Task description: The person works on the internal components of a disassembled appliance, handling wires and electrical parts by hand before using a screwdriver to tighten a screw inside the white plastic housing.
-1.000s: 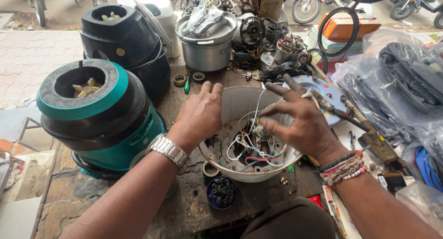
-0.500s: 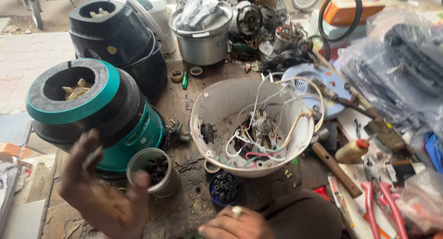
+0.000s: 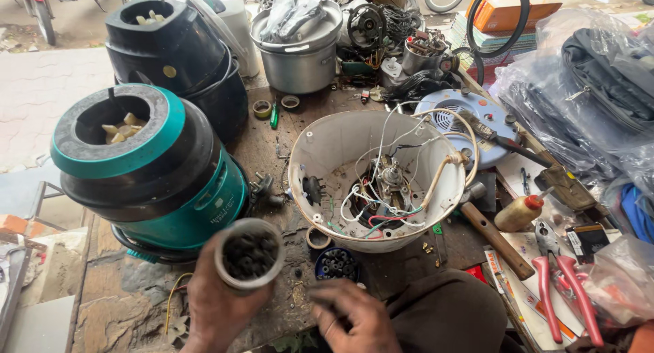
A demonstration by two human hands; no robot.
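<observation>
My left hand (image 3: 214, 305) grips a small grey cup (image 3: 249, 254) filled with dark screws and lifts it near the bench's front edge. My right hand (image 3: 354, 315) hovers just right of it, low in the view and blurred, fingers curled; whether it pinches anything I cannot tell. Behind both hands an opened white appliance housing (image 3: 327, 162) lies on the bench, with coloured wires and a small metal part (image 3: 388, 182) inside. A blue lid holding dark screws (image 3: 336, 263) sits in front of the housing.
A teal and black appliance (image 3: 146, 176) stands at the left, a black one (image 3: 170, 46) behind it. A metal pot (image 3: 300, 53) is at the back. A hammer (image 3: 494, 234), a glue bottle (image 3: 518, 213) and red-handled pliers (image 3: 562, 288) lie right, by plastic-wrapped bags (image 3: 599, 80).
Both hands left the white housing and drew back to the bench front. My left hand picked up the grey cup of screws from beside the teal appliance and raised it.
</observation>
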